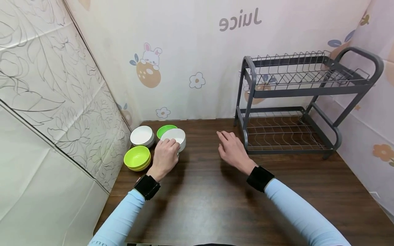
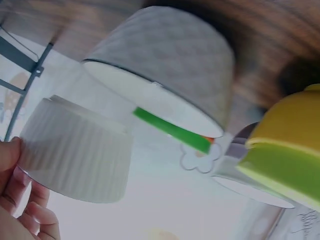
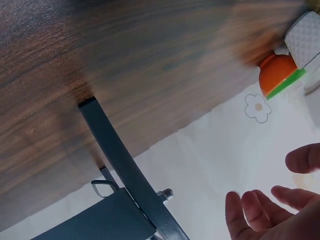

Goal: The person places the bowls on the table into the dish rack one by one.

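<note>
Left hand (image 1: 166, 153) pinches the ribbed white bowl (image 2: 77, 152) at the rim, thumb on one side, bent fingers on the other. Bowl is upright with a slight tilt, raised above the table (image 1: 200, 205), on the left part of the scene. Right next to it, base down on the table: diamond-patterned bowl (image 2: 170, 65), pale outside, white inside; in the head view the held bowl and hand mostly cover it. Just behind these: orange-and-green bowl (image 1: 166, 128), orange outside, green at the rim, partly hidden by the held bowl. To the left of the hand: white bowls (image 1: 141, 135), stacked, near the side panel (image 1: 77, 102); in front of them, yellow-green bowls (image 1: 137, 157), also stacked, close to the left forearm.

Right hand (image 1: 233, 150) hangs over the table, fingers loosely bent, thumb apart, grasp free. It's well apart from the held bowl, near the left end of the dish rack (image 1: 311, 91). Rack is dark metal, two wire tiers; its left uprights stand close beside that hand, frame filling the table's right back part. Behind everything: wall (image 1: 197, 41) with rabbit, flower and mirrored "Juice" prints.
</note>
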`<control>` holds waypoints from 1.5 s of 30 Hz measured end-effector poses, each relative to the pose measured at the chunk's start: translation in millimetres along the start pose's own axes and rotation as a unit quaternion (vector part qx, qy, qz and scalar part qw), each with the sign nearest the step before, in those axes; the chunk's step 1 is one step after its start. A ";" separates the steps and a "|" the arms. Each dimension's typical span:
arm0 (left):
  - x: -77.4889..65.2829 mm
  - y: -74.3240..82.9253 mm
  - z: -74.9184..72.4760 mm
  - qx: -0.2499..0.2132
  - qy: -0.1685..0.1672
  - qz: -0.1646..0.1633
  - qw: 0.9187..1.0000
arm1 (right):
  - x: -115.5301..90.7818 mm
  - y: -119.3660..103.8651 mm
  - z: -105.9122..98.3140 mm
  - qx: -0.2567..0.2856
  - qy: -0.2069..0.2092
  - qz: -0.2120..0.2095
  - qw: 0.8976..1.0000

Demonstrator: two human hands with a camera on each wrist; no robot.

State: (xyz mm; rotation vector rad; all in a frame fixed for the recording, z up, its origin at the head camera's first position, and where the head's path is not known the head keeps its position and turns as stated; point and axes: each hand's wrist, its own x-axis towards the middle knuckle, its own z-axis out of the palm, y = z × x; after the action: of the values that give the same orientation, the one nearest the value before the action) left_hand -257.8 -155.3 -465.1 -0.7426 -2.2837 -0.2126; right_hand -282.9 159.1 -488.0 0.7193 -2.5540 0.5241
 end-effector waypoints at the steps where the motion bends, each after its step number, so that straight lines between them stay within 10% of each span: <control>1: 2.4 2.4 0.3 0.000 0.000 0.008 1.000 | -1.0 -0.6 -1.4 0.004 0.003 0.000 1.000; 45: 64.6 70.4 12.7 0.050 0.025 0.176 0.983 | -15.7 -20.0 -17.8 0.022 0.075 -0.116 0.990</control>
State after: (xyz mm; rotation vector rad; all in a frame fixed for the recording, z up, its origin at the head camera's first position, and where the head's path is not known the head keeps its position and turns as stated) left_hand -262.7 -63.9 -434.7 -1.0569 -2.0578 0.0488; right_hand -254.2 157.7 -476.2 0.9415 -2.2885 0.5368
